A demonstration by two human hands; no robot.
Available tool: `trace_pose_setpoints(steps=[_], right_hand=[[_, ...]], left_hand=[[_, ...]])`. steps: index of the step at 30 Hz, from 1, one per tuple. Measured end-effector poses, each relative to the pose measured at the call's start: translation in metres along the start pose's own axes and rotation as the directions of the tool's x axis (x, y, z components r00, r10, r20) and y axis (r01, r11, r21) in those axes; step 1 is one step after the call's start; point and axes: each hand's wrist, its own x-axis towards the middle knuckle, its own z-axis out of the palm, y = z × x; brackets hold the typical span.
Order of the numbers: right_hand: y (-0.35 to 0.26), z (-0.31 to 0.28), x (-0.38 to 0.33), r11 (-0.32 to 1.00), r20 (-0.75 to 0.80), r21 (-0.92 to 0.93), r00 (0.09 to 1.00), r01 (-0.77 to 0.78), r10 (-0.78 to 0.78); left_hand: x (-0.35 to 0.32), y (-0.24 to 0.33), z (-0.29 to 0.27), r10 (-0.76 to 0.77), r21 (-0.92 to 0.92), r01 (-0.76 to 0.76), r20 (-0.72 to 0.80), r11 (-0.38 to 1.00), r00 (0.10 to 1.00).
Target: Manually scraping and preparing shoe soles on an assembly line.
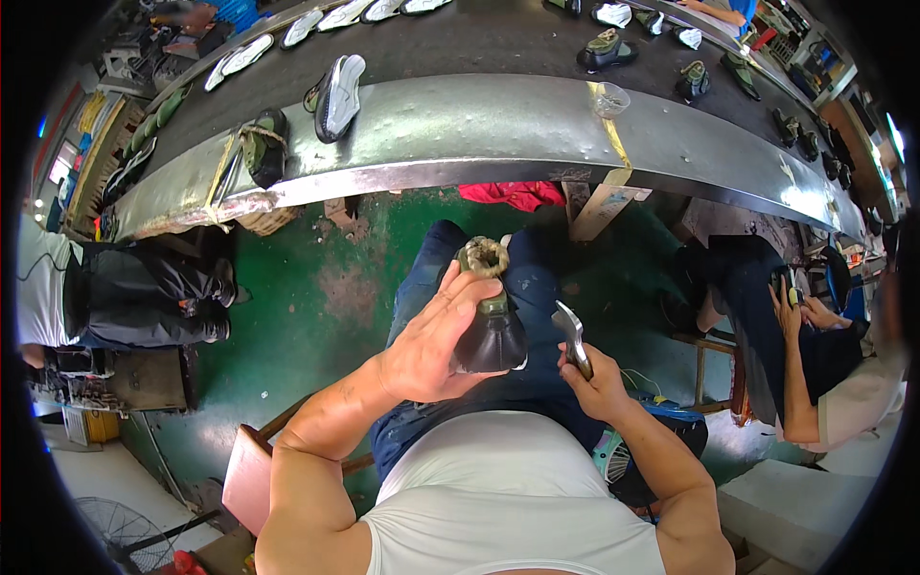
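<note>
My left hand (428, 347) is wrapped round a shoe (491, 337) above my lap. The shoe has a black toe, a dark green upper and a braided cord at its far end; my palm and fingers hide its left side. To the right, apart from the shoe, my right hand (596, 385) is closed on a shiny metal hand tool (572, 333) with a curved head. It looks like pincers, with the tip pointing away from me. The handles are mostly hidden in my fist.
A metal-edged conveyor bench (460, 120) curves across ahead, bearing a white-soled shoe (338, 99), a green and black shoe (263, 149) and a clear cup (610, 100). Seated co-workers are at the left (144, 292) and right (834, 364). Red cloth (513, 195) lies under the bench.
</note>
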Motion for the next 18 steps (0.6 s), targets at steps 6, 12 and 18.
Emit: trace_pose_setpoints(steps=[6,12,18], right_hand=[[-0.006,0.014,0.017,0.988,-0.042,0.155,0.999,0.0,0.006],[-0.019,0.029,0.047,0.99,0.01,0.085,0.994,-0.114,0.113],[0.051,0.068,0.044,0.854,0.04,0.339,0.913,-0.395,0.406]], left_hand=[[0.009,0.012,-0.004,-0.044,0.025,0.042,0.072,0.999,0.996],[-0.004,-0.02,0.027,-0.751,-0.39,0.742,0.165,0.546,0.639],[-0.11,-0.056,0.114,-0.935,-0.523,0.849,0.257,0.08,0.246]])
